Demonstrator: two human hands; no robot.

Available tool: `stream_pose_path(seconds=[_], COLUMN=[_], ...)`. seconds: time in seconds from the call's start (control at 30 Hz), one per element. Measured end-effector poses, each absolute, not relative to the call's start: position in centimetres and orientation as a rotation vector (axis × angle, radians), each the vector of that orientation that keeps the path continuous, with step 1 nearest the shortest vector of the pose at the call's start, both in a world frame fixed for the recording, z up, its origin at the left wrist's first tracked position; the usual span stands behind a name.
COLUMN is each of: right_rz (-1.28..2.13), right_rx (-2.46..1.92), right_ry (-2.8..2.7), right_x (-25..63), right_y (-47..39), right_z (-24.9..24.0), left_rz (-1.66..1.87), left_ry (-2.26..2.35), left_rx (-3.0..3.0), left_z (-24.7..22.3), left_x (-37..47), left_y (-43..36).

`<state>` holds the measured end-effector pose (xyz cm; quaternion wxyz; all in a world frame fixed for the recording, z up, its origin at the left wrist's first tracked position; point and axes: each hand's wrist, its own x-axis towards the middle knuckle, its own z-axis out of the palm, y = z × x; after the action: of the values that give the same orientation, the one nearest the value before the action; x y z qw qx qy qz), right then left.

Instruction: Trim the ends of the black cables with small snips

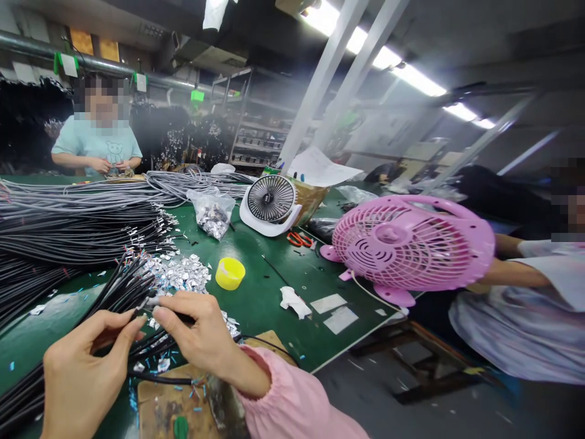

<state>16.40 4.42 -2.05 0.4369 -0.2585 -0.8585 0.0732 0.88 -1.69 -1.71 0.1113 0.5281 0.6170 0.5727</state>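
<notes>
My left hand (86, 363) is at the lower left, its thumb and forefinger pinched on the dark end of a black cable. Close beside it, my right hand (203, 332), in a pink sleeve, pinches a small grey piece at the cable's tip. The fingertips of both hands nearly meet. Below them a wooden block (164, 405) with a green knob lies on the green table (256, 311). Behind the hands are black cables (59, 235) with stripped ends and a pile of silver foil scraps (183, 272).
A yellow ring-shaped tub (230, 274), orange-handled scissors (300, 239), a white fan (270, 201) and a plastic bag (212, 213) stand or lie beyond. A pink fan (411, 244) is at the right edge. One person sits across the table, another at the right.
</notes>
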Motion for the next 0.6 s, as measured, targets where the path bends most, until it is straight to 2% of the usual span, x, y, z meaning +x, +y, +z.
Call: stream_pose_path(seconds=[0.27, 0.6], right_rz=[0.216, 0.427], right_rx=[-0.697, -0.750], right_ry=[-2.104, -2.007], right_x=[16.7, 17.6], right_y=[4.3, 4.7], right_z=[-3.0, -1.7], left_rz=[1.659, 1.262], left_ry=[1.799, 1.571], left_rx=[1.550, 1.595], left_z=[-2.6, 1.1], left_x=[0.5, -0.1], left_y=[-1.5, -0.6])
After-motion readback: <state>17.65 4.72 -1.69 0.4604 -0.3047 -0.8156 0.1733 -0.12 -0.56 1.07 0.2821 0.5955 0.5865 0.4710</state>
